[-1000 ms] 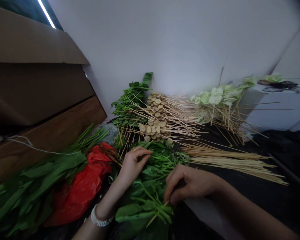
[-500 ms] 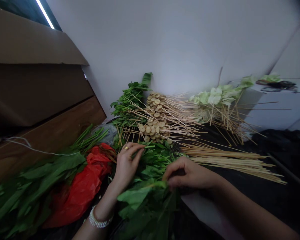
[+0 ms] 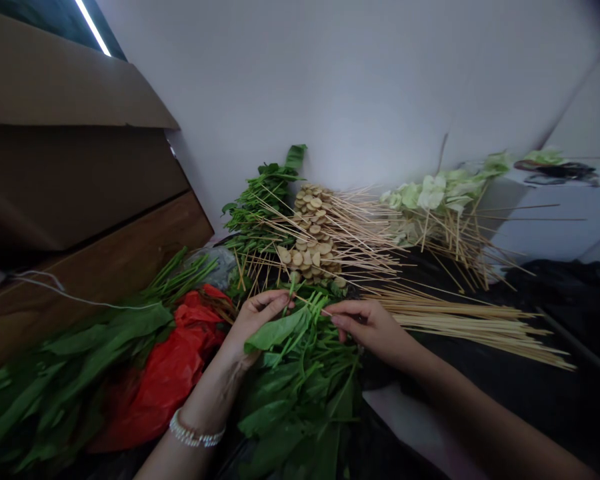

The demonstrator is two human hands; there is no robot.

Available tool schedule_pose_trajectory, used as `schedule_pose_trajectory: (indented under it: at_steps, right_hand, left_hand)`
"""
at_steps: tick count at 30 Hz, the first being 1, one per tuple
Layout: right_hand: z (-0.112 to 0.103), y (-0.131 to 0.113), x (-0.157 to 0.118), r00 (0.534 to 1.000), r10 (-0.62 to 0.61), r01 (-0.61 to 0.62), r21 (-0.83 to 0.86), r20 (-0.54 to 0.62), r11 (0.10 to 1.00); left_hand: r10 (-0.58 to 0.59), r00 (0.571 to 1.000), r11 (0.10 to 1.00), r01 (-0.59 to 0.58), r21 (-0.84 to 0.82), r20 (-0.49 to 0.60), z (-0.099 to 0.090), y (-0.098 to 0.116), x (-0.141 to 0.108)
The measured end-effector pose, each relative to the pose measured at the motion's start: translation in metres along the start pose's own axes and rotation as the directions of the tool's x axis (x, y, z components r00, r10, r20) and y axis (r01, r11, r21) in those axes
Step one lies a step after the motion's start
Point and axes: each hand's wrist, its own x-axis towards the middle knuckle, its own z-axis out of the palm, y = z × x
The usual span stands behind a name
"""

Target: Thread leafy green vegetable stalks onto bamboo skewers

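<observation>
Apparently threading greens

Near centre, leafy greens (image 3: pixel 293 407) seem to hang on a thin stick (image 3: pixel 325 311) pinched between the right hand's (image 3: pixel 373 328) fingertips; the left hand (image 3: pixel 257 317) pinches a green stem (image 3: pixel 293 283) by its tip. The next move calls for careful alignment. The red bag (image 3: pixel 180 357) crowds the left forearm; loose sticks (image 3: pixel 480 319) lie right; skewered slices (image 3: pixel 313 220) sit farther off.
</observation>
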Motion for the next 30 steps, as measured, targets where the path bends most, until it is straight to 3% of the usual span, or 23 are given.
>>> schedule_pose_trajectory:
  at_steps: [22, 30]
  right_hand:
    - [0.001, 0.0035, 0.0004, 1.0, 0.019, -0.019, -0.024, -0.005, 1.0]
    - [0.0016, 0.0035, 0.0003, 0.999, 0.031, -0.031, -0.026, -0.006, 0.999]
  left_hand:
    - [0.002, 1.0, 0.997, -0.001, 0.074, -0.014, 0.003, 0.0014, -0.0021]
    - [0.079, 0.997, 0.988, -0.077, 0.134, -0.012, 0.0002, -0.0011, 0.0]
